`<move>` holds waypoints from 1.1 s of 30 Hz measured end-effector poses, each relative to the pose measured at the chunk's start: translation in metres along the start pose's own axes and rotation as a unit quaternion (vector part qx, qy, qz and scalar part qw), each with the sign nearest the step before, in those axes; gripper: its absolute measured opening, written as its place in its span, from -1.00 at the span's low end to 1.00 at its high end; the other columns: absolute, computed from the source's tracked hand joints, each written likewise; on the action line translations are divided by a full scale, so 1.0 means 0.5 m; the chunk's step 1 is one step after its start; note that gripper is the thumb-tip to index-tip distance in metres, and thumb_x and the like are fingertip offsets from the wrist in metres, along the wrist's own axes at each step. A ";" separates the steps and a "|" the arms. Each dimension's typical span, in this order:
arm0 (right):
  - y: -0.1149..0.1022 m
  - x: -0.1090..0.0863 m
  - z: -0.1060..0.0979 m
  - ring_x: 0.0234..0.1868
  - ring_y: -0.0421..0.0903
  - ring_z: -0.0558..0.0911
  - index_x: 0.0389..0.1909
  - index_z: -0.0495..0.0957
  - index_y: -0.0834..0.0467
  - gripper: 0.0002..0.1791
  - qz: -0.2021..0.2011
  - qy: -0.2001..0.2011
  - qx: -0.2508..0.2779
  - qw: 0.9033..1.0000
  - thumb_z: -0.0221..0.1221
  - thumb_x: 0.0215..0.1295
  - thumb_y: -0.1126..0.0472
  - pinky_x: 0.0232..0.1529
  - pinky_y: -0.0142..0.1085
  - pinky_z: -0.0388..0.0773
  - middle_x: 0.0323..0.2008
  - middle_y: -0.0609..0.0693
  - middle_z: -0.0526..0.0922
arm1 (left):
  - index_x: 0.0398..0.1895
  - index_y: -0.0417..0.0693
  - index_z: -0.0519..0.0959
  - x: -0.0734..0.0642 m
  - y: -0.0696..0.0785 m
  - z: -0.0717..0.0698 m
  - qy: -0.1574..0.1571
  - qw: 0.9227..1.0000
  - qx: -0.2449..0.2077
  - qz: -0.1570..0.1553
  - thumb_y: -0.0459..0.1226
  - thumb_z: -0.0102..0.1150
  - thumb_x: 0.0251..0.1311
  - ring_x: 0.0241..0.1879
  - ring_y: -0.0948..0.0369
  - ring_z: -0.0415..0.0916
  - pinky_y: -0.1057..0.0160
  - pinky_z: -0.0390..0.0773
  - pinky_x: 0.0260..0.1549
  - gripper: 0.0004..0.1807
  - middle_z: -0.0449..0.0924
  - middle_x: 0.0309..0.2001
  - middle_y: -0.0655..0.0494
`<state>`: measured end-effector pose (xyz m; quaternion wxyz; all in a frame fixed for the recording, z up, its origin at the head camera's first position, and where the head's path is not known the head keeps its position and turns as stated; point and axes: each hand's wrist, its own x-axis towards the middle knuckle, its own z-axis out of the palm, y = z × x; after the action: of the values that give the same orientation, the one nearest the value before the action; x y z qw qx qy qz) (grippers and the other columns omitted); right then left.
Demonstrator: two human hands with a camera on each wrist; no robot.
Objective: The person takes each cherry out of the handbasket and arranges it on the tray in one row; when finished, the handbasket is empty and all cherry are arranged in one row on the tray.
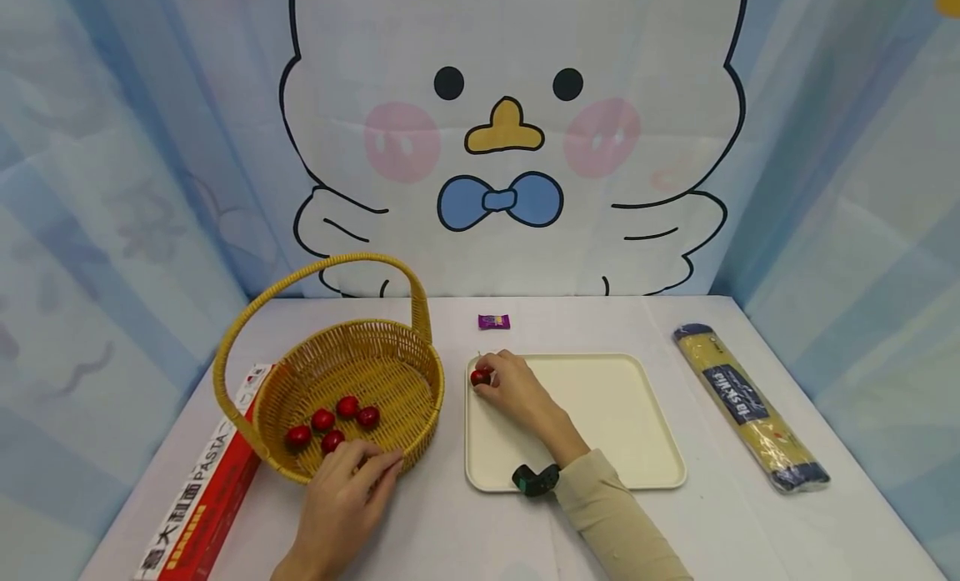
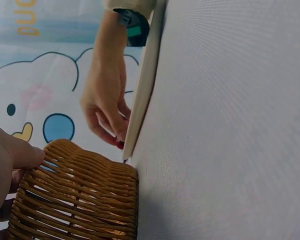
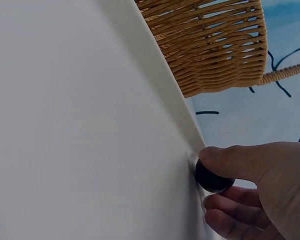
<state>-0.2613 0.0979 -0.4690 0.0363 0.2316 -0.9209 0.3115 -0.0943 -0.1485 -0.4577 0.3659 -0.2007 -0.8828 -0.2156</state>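
My right hand (image 1: 516,389) pinches a dark red cherry (image 1: 480,378) between thumb and fingers at the far left corner of the cream tray (image 1: 577,423). In the right wrist view that cherry (image 3: 213,177) looks nearly black, close against the tray's surface. On the left stands a yellow-brown wicker basket (image 1: 427,410) with a tall arched handle. Several red cherries (image 1: 347,407) lie together on its bottom. My left hand (image 1: 347,498) grips the basket's near rim, its thumb outside the woven wall and its other fingers partly hidden behind it in the left wrist view.
Left of the basket, and partly behind it, lies a red and white pasta box (image 1: 213,498). A purple wrapped candy (image 1: 493,322) lies beyond the tray. A bag of spaghetti (image 1: 750,406) lies to the tray's right. Printed curtains (image 1: 510,256) enclose the white table.
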 end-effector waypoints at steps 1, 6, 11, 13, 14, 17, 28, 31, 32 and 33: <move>0.000 0.000 0.001 -0.35 -0.17 0.52 -0.09 0.63 0.17 -0.72 0.001 0.000 -0.002 1.000 0.39 0.21 0.23 -0.32 -0.38 0.47 -0.23 0.07 0.61 | -0.33 0.02 0.78 0.000 0.000 0.000 0.000 1.000 0.001 0.000 0.14 -0.23 0.50 -0.39 0.35 0.39 0.39 0.39 -0.43 -0.38 0.54 -0.39 0.28; -0.003 0.000 0.005 -0.33 -0.16 0.52 -0.05 0.63 0.16 -0.69 0.010 -0.004 -0.002 1.000 0.39 0.22 0.19 -0.29 -0.35 0.47 -0.22 0.06 0.61 | -0.32 0.01 0.78 -0.002 -0.002 -0.002 0.001 1.000 0.000 0.003 -0.04 0.26 0.33 -0.38 0.35 0.40 0.40 0.39 -0.41 -0.74 0.55 -0.39 0.27; -0.007 0.000 0.005 -0.31 -0.14 0.55 0.02 0.62 0.16 -0.63 0.015 -0.007 0.007 1.000 0.40 0.21 0.16 -0.24 -0.30 0.50 -0.21 0.07 0.62 | -0.34 0.01 0.78 -0.002 -0.002 -0.003 0.003 1.000 0.006 0.002 -0.27 0.54 -0.04 -0.38 0.35 0.41 0.40 0.38 -0.39 -0.84 0.55 -0.39 0.27; -0.007 0.000 0.005 -0.31 -0.14 0.55 0.05 0.61 0.15 -0.60 0.019 -0.007 0.006 1.000 0.40 0.21 0.15 -0.23 -0.29 0.50 -0.21 0.07 0.62 | -0.34 0.01 0.78 -0.003 -0.002 -0.003 0.004 1.000 0.007 0.001 -0.11 0.38 0.22 -0.38 0.35 0.40 0.40 0.38 -0.40 -0.84 0.54 -0.39 0.27; -0.007 0.000 0.005 -0.31 -0.14 0.56 0.05 0.61 0.15 -0.59 0.020 -0.007 0.005 1.000 0.40 0.20 0.15 -0.22 -0.28 0.51 -0.21 0.06 0.63 | -0.34 0.01 0.78 -0.003 -0.002 -0.003 0.005 1.000 0.007 0.001 -0.03 0.25 0.34 -0.38 0.35 0.40 0.40 0.38 -0.40 -0.72 0.54 -0.39 0.27; -0.007 0.000 0.003 -0.30 -0.13 0.55 0.07 0.61 0.14 -0.57 0.028 -0.007 0.000 1.000 0.40 0.21 0.11 -0.20 -0.27 0.51 -0.22 0.06 0.62 | -0.33 0.01 0.78 -0.004 -0.003 -0.004 0.002 1.000 0.008 0.001 0.11 -0.21 0.51 -0.38 0.35 0.40 0.38 0.39 -0.41 -0.39 0.54 -0.39 0.26; -0.020 0.000 -0.033 -0.17 -0.03 0.61 0.06 0.61 0.17 -0.56 0.029 0.023 0.010 0.999 0.39 0.22 0.07 -0.18 -0.21 0.55 -0.08 0.11 0.66 | -0.29 -0.03 0.78 -0.006 -0.007 -0.001 0.004 1.000 -0.012 0.017 -0.22 0.43 0.15 -0.37 0.32 0.40 0.38 0.38 -0.39 -0.89 0.56 -0.35 0.24; -0.028 0.000 -0.042 -0.15 -0.01 0.62 0.06 0.61 0.19 -0.56 0.014 0.032 0.012 0.999 0.39 0.23 0.08 -0.17 -0.22 0.55 -0.03 0.13 0.66 | -0.29 -0.04 0.78 -0.006 -0.006 0.000 0.007 1.000 -0.022 0.018 -0.25 0.45 0.12 -0.37 0.31 0.41 0.41 0.36 -0.36 -0.89 0.57 -0.35 0.23; -0.032 0.001 -0.045 -0.14 -0.01 0.62 0.07 0.60 0.20 -0.56 0.007 0.032 0.015 0.999 0.38 0.24 0.09 -0.17 -0.22 0.56 -0.01 0.14 0.65 | -0.29 -0.04 0.78 -0.006 -0.006 0.001 0.008 1.000 -0.022 0.019 -0.18 0.38 0.23 -0.37 0.31 0.41 0.42 0.35 -0.35 -0.87 0.57 -0.35 0.23; -0.036 0.002 -0.047 -0.13 0.00 0.63 0.08 0.60 0.21 -0.56 0.001 0.032 0.016 0.999 0.38 0.24 0.09 -0.16 -0.22 0.57 0.00 0.14 0.65 | -0.29 -0.04 0.78 -0.006 -0.006 0.001 0.008 1.000 -0.023 0.018 -0.16 0.36 0.25 -0.37 0.32 0.41 0.43 0.35 -0.33 -0.85 0.57 -0.34 0.23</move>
<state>-0.2561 0.0986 -0.4398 0.0621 0.2208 -0.9145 0.3332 -0.0940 -0.1512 -0.4607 0.3722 -0.2230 -0.8708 -0.2312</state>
